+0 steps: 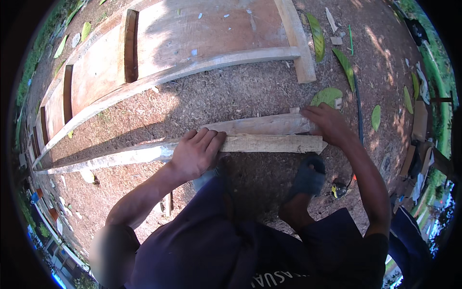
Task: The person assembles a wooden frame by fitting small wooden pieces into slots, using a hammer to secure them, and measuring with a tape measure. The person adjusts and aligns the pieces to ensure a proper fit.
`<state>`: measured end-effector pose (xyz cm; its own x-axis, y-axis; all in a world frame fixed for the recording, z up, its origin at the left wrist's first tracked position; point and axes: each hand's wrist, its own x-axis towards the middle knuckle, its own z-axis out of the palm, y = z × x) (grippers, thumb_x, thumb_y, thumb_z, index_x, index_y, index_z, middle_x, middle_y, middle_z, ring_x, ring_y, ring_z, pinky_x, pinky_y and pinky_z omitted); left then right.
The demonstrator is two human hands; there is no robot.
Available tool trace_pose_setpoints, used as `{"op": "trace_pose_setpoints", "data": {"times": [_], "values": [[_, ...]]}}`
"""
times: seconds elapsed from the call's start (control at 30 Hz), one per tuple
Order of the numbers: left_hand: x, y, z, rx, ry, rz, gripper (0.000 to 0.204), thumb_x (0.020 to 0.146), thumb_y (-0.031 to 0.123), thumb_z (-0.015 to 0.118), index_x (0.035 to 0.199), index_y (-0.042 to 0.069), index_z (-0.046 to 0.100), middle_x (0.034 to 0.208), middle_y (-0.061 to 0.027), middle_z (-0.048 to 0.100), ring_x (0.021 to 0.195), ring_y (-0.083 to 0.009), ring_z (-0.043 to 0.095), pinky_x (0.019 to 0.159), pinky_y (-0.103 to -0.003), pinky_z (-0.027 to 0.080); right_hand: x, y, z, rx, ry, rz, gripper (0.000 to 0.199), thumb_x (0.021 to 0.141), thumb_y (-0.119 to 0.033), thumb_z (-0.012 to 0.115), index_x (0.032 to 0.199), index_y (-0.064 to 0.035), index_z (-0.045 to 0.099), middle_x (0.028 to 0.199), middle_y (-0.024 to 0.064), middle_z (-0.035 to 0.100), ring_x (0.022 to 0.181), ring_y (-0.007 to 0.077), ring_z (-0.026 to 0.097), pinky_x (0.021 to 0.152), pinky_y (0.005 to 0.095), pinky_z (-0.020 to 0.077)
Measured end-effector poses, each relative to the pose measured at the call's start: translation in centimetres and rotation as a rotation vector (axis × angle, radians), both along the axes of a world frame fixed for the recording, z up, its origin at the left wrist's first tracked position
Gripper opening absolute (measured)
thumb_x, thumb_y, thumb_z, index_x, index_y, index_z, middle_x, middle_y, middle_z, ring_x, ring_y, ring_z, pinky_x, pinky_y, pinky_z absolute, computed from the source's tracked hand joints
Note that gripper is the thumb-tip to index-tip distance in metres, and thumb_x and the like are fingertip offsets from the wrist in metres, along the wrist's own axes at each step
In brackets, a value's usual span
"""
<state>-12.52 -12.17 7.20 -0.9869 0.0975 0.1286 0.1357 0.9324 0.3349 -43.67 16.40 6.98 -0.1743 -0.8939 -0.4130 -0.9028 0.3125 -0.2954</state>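
Note:
A long, pale wooden batten [269,143] stretches across the ground in front of my feet, tapering off to the far left. My left hand [196,153] is closed over it near the middle, knuckles up. Against the batten's far side lies a shorter, weathered wooden board [257,124], partly covered at its left end by my left fingers. At the board's right end, my right hand [331,126] has its fingers bent over the edge; the thumb is hidden. The right ends of the two pieces sit close together.
Beyond the batten lies a large wooden frame [231,59] with a panel and several crosspieces. Green leaves [344,67] and a dark cable [358,108] are on the dirt at right. A yellow-and-black tape measure [339,189] rests beside my right foot [308,178].

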Motion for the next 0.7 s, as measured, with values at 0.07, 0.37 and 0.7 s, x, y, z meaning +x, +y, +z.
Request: {"op": "trace_pose_setpoints", "data": {"times": [0.07,0.37,0.7], "values": [[-0.6,-0.2,-0.3,0.011,0.01,-0.002,0.044,0.086,0.024,0.075,0.121,0.0,0.063,0.096,-0.0069,0.063,0.09,-0.0227,0.066,0.073,-0.035,0.052,-0.5,1.1,-1.0,-0.049,-0.039,-0.001,0.069,0.076,-0.011,0.085,0.141,-0.012,0.06,0.139,0.0052,0.062,0.121,0.0315,0.06,0.104,0.0444,0.0527],[-1.7,-1.3,0.4,-0.026,-0.033,0.053,0.046,0.09,0.023,0.076,0.126,0.001,0.059,0.104,-0.0106,0.067,0.096,-0.0282,0.067,0.079,-0.042,0.054,-0.7,2.7,-3.5,-0.189,-0.495,-0.314,0.082,0.075,-0.004,0.09,0.148,-0.01,0.053,0.142,0.0112,0.058,0.132,0.0281,0.056,0.112,0.0423,0.0487],[-1.6,-0.5,0.1,-0.011,-0.028,0.068,0.05,0.091,0.035,0.076,0.125,0.001,0.06,0.1,-0.0122,0.067,0.094,-0.0296,0.067,0.08,-0.043,0.054,2.7,3.7,-6.0,-0.315,-0.837,-0.697,0.106,0.076,-0.003,0.091,0.162,-0.0121,0.03,0.151,0.0125,0.052,0.143,0.0241,0.049,0.116,0.04,0.0461]]}}
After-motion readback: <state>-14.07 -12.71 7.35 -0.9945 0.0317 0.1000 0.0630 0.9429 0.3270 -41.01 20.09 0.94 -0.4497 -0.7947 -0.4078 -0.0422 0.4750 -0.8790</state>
